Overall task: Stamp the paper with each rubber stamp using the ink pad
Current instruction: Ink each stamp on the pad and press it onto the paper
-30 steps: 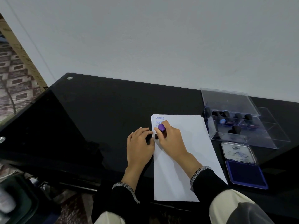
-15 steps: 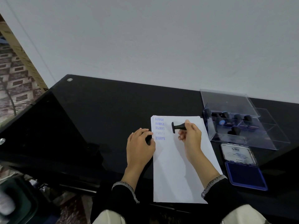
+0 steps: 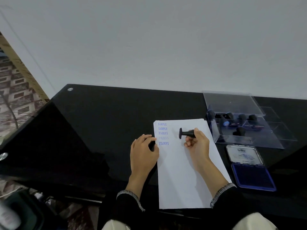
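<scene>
On the black table (image 3: 103, 123), a white paper (image 3: 182, 171) shows five blue SAMPLE prints. Above it, the right hand (image 3: 197, 143) grips a black rubber stamp (image 3: 186, 133) sideways. The left hand (image 3: 143, 151) rests at the paper's edge, seemingly over something dark. An open ink pad (image 3: 252, 176) lies right.

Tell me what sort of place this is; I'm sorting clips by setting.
Probably a home or small-office desk: a glossy black table against a plain white wall, with a clear stamp box, an open ink pad and stamped paper.
</scene>
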### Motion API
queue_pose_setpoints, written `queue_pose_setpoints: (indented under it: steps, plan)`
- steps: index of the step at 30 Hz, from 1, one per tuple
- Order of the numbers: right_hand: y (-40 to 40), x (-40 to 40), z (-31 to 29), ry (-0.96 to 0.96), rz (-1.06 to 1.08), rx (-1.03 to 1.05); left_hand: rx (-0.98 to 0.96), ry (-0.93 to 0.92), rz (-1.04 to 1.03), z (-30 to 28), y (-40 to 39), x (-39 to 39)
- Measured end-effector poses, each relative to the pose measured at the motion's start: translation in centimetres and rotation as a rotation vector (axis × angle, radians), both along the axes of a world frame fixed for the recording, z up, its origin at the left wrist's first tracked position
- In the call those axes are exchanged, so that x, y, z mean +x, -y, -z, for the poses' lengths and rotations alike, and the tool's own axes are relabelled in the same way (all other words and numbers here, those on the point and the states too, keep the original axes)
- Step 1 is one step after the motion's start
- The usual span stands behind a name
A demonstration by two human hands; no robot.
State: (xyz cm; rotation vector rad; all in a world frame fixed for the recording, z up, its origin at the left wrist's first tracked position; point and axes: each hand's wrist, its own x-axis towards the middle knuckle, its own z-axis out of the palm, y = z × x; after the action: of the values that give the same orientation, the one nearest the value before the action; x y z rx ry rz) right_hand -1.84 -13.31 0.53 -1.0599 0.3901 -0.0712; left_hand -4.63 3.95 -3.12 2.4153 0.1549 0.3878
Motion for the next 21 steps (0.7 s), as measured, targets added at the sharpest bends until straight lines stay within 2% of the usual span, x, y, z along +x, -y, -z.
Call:
queue_pose_setpoints:
  steps: [5,9,13,16,21]
  plan:
    - [0.4,-0.4,-1.0,0.037,-0.063,-0.09,-0.13,0.023,-0.016,-0.7,0.1,-0.5]
    - [2.2,-0.8,-3.2,0.143,-0.013,-0.095,-0.223,0.013,-0.037,-2.3,1.8,-0.6]
    - [6.3,-1.6,-4.9,0.241,0.091,-0.212,-0.278,0.036,0.092,-3.9,6.8,-0.2]
    - [10.3,-2.7,-5.7,0.237,0.165,-0.291,-0.314,0.008,0.199,-3.9,10.9,-0.3]
    - [16.8,-3.9,-5.3,0.117,0.241,-0.475,-0.205,-0.065,0.27,-2.5,15.0,-0.2]
